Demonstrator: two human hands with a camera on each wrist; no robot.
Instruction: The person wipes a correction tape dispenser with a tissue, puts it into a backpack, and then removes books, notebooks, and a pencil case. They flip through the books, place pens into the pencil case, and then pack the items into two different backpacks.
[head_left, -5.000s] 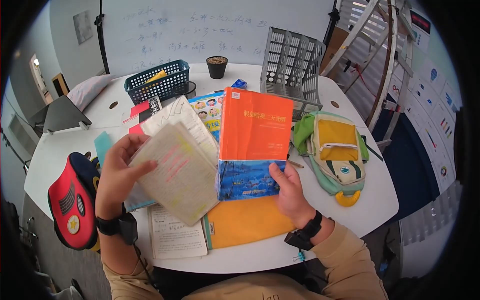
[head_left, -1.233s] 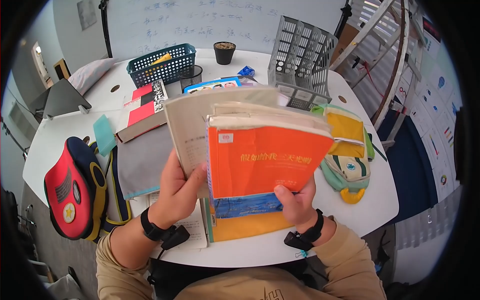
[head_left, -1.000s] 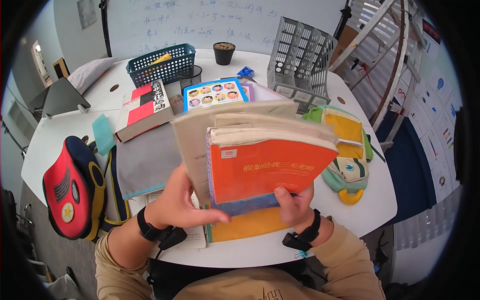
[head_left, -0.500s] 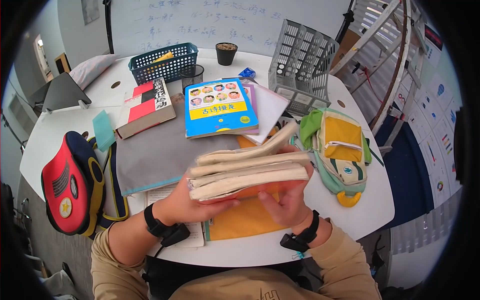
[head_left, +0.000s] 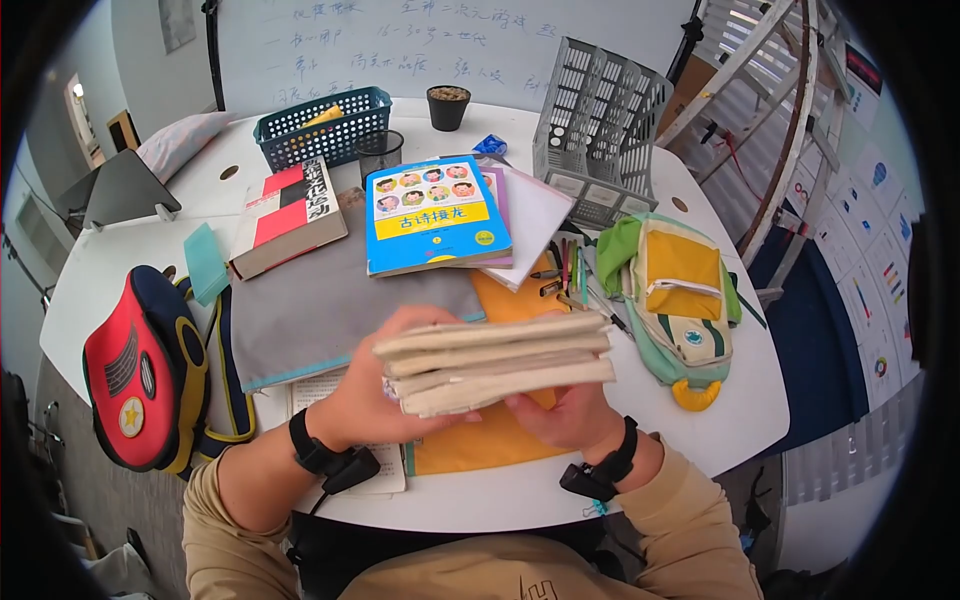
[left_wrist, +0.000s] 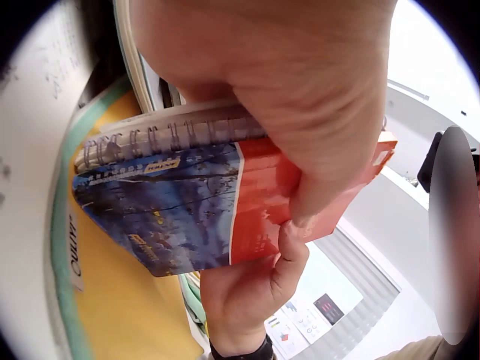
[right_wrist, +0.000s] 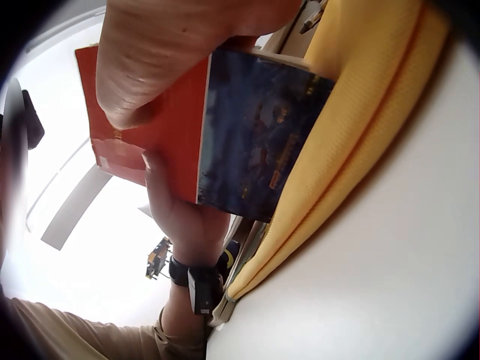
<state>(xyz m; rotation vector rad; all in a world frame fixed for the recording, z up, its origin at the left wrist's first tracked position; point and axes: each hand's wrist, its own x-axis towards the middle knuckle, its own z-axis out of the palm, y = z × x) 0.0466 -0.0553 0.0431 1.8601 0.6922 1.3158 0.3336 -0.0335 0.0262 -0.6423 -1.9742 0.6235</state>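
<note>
Both hands grip a stack of books and notebooks (head_left: pixel 500 365) over the table, page edges turned up toward the head camera. My left hand (head_left: pixel 370 390) clasps its left end, and my right hand (head_left: pixel 572 415) holds the right end from the near side. On the near face is an orange-and-blue paperback (left_wrist: pixel 187 210), with both thumbs on its cover in the left wrist view. Behind it shows a spiral-bound notebook (left_wrist: pixel 150 142). The right wrist view shows the paperback's blue part (right_wrist: pixel 255 135) close to the yellow-orange fabric pouch (right_wrist: pixel 360 112).
On the table lie a grey file bag (head_left: pixel 290 320), a blue children's book (head_left: pixel 440 245), a thick red-and-white book (head_left: pixel 290 225), pens (head_left: pixel 572 265) and a green-yellow backpack-shaped pouch (head_left: pixel 685 300). Farther back stand a grey file rack (head_left: pixel 600 130) and teal basket (head_left: pixel 325 130). A red cap-shaped bag (head_left: pixel 135 370) sits left.
The left hand has brought its thin highlighted papers to the orange paperback in the right hand. The gathered stack has tilted from cover-facing to page edges up, and both hands now hold its ends.
</note>
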